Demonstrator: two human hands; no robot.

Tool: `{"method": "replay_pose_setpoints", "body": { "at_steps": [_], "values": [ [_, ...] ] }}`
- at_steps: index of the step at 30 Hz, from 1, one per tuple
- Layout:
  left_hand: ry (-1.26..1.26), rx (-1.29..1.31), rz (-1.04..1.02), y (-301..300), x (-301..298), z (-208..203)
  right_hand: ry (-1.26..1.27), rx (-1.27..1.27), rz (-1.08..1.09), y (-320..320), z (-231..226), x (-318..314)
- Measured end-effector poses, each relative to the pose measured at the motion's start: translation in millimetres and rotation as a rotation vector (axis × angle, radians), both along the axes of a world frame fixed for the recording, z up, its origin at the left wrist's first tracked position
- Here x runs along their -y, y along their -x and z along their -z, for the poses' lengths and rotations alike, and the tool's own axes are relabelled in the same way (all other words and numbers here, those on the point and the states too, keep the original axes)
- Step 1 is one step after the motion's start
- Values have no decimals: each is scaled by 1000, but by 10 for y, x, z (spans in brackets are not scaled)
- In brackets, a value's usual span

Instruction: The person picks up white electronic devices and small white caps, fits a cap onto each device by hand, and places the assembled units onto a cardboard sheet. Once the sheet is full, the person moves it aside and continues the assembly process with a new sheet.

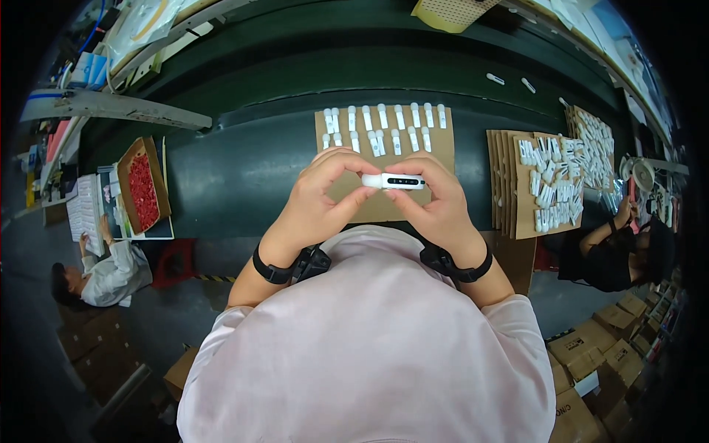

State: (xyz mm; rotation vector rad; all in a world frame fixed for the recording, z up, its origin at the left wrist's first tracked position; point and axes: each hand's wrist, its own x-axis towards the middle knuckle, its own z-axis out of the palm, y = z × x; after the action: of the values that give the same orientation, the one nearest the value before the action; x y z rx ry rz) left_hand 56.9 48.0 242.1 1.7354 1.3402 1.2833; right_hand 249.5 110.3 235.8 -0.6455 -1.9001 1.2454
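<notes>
Above a brown cardboard sheet [377, 210], I hold a small white handheld device with a rounded head and a black button panel [405, 181]. It lies sideways, its panel turned up. My left hand [319, 188] pinches the rounded head end between thumb and fingers. The panel end is gripped by my right hand [447, 198], its thumb below and fingers above. Beyond my hands, several similar white devices [367, 118] lie in two rows on the sheet, round heads mostly pointing away from me.
At right, stacked cardboard sheets [502, 184] carry many white devices [550, 177]. A few more devices [495, 79] lie on the far dark green surface [295, 70]. A cardboard box of red pieces [140, 184] stands left. People sit at left [118, 273] and right [609, 255]; cartons [580, 351] stand behind.
</notes>
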Motion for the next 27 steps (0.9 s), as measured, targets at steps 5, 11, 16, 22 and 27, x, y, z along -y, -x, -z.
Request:
{"method": "replay_pose_setpoints", "body": {
  "at_steps": [5,11,16,22,27],
  "values": [
    [21,32,3,-41,85,-47,-62,23,-7,-29,5,74],
    [98,70,-33,-88,153,-110,-99,4,11,-32,5,118],
    [35,-5,-1,-58,148,-61,-10,32,60,-32,-49,171],
    [29,-28,40,-34,126,-36,-78,50,33,-61,50,120],
    [77,-40,-2,-46,73,9,-80,124,44,-60,-20,80]
  ]
}}
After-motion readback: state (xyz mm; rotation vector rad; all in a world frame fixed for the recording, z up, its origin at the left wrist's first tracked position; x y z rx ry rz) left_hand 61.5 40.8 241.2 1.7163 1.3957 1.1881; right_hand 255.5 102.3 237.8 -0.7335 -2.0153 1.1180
